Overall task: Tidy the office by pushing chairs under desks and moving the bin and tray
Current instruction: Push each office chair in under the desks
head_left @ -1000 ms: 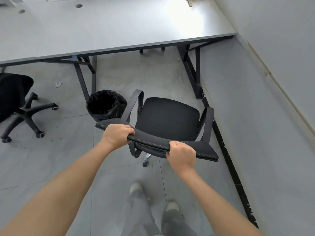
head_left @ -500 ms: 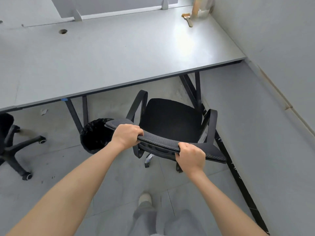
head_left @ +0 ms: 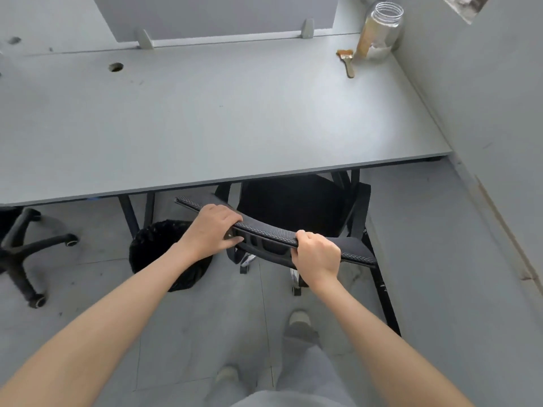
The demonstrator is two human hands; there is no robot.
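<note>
Two chairs show, and neither in full. At the far left a second chair (head_left: 22, 254) is cut off by the frame edge — only its star base and castors are seen, the rest lost under the desk (head_left: 205, 127). Next comes the black-lined bin (head_left: 164, 245) on the floor just beside a desk leg, its near side covered by the left forearm. The left hand (head_left: 211, 230) lies over the top edge of the chair (head_left: 293, 207), fingers curled on the backrest rim — a closed grip on it. The right hand (head_left: 316, 257) is a fist clamped round the same rim further right. The chair's seat is partly hidden beneath the desk edge, armrests half covered; its castors are barely glimpsed below the backrest. On the desk's far right corner lie a brush (head_left: 346, 61) and a glass jar (head_left: 379, 30), contents unclear.
</note>
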